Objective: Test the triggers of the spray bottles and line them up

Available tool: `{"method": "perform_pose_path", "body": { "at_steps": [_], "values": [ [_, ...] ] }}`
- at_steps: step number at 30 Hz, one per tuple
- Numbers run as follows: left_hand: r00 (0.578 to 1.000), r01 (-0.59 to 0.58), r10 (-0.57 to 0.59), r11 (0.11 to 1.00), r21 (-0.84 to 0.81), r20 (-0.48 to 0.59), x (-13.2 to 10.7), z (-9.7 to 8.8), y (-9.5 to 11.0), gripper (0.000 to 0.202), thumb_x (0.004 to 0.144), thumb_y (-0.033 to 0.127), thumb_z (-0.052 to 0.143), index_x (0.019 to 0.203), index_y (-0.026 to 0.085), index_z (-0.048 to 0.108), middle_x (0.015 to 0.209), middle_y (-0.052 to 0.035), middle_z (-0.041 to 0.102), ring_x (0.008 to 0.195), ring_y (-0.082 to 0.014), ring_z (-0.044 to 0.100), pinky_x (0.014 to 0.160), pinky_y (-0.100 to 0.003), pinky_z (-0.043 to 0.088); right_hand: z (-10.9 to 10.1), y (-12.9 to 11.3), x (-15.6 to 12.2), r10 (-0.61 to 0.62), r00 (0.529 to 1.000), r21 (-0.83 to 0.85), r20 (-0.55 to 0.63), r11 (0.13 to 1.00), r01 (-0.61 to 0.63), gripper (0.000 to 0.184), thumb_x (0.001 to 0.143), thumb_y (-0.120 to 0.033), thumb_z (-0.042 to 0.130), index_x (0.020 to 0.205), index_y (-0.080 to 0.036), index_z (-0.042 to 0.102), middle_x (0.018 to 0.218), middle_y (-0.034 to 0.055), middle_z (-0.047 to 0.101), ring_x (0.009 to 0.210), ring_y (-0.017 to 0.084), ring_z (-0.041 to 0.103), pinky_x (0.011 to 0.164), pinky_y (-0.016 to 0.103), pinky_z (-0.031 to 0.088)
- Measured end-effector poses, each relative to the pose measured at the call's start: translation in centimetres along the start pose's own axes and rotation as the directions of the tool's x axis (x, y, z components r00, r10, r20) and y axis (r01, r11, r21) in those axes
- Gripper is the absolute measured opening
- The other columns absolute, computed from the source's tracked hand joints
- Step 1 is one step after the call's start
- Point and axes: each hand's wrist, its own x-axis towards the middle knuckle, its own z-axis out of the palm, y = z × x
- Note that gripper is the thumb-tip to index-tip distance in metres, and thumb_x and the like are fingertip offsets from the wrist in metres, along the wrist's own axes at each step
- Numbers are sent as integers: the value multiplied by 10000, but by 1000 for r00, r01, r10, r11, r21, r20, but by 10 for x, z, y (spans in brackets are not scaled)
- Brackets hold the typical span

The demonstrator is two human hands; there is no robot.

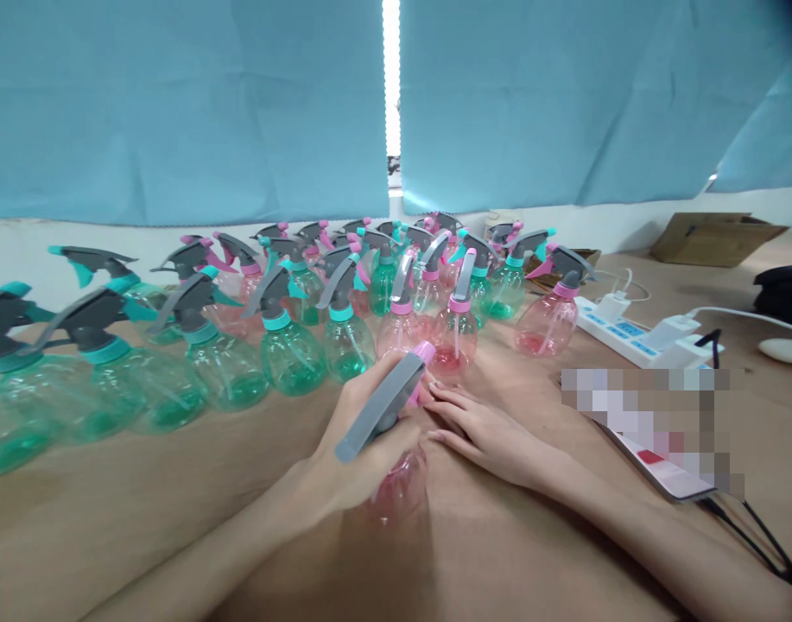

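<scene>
Near the front of the table, a pink spray bottle with a grey and pink trigger head is in the grip of my left hand. The fingers wrap round its neck, partly hidden by the spray head. My right hand rests palm down on the tabletop just right of it, fingers stretched out with the tips close to the bottle; whether they touch it I cannot tell. Just beyond the hands stand two more pink spray bottles. A row of green spray bottles runs off to the left.
Several more green and pink spray bottles crowd the back of the wooden table. To the right lie a white power strip with plugs, a partly pixelated phone with cables, a white mouse and an open cardboard box.
</scene>
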Motion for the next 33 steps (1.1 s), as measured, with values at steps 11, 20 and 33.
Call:
{"method": "perform_pose_path", "body": {
  "at_steps": [11,20,33],
  "values": [
    [1000,-2,2,1000,-15,15,0,0,-2,140,682,132,512,709,223,410,611,63,362,540,-111,363,478,-251,295,1,1,0,9,1000,15,-12,1000,-9,492,966,-417,441,1396,-178,453,1440,141,458,1342,293,398,1081,476,373],
    [999,-45,45,998,32,5,1,-1,-2,163,670,144,479,802,240,479,632,57,409,516,-118,368,480,-259,320,4,4,-1,-1,1000,16,-30,1000,2,469,959,-422,454,1349,-167,506,1414,144,491,1340,295,402,1082,486,374],
    [1000,-18,19,998,53,-11,-3,1,-5,198,646,119,478,810,228,458,672,60,370,581,-118,363,538,-257,325,3,2,-1,-3,1000,11,-14,1000,3,488,965,-427,434,1359,-145,495,1433,160,463,1355,295,381,1083,505,368]
  ]
}}
